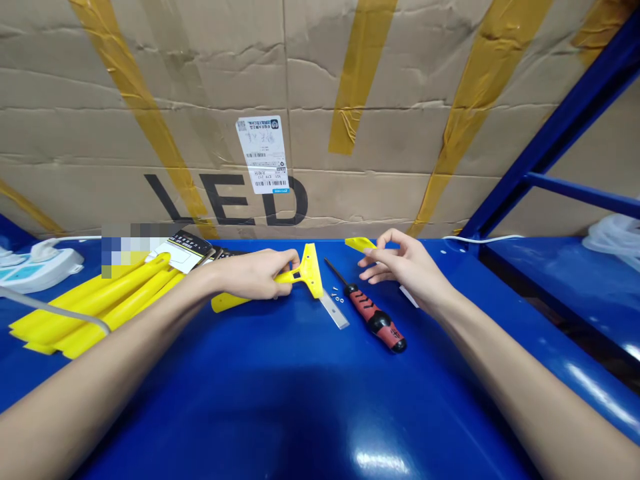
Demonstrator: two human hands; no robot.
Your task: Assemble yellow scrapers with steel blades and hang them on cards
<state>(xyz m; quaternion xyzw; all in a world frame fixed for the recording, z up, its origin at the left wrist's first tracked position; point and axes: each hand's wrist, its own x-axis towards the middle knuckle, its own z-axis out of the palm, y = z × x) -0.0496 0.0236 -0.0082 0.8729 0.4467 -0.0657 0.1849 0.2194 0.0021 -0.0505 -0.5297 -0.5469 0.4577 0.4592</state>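
Note:
My left hand [263,273] is closed around the neck of a yellow scraper [313,270], its wide head pointing right and its handle end showing left of my fingers. Between the thumb and fingers of my right hand [397,260] is a small flat yellow plastic piece [359,244]. A metal blade [334,311] lies on the blue surface just below the scraper head. Several tiny screws and nuts [337,299] are scattered beside it. To their right rests a screwdriver [374,313] with a red and black handle, its tip pointing away. Under my right wrist a white strip [409,297] is partly hidden.
Several packaged yellow scrapers [115,293] lie at the left, near a white power strip [45,267] and a grey cable [55,308]. A large taped cardboard box [320,80] stands behind the blue tabletop [240,400]. A blue metal frame [550,140] rises at the right.

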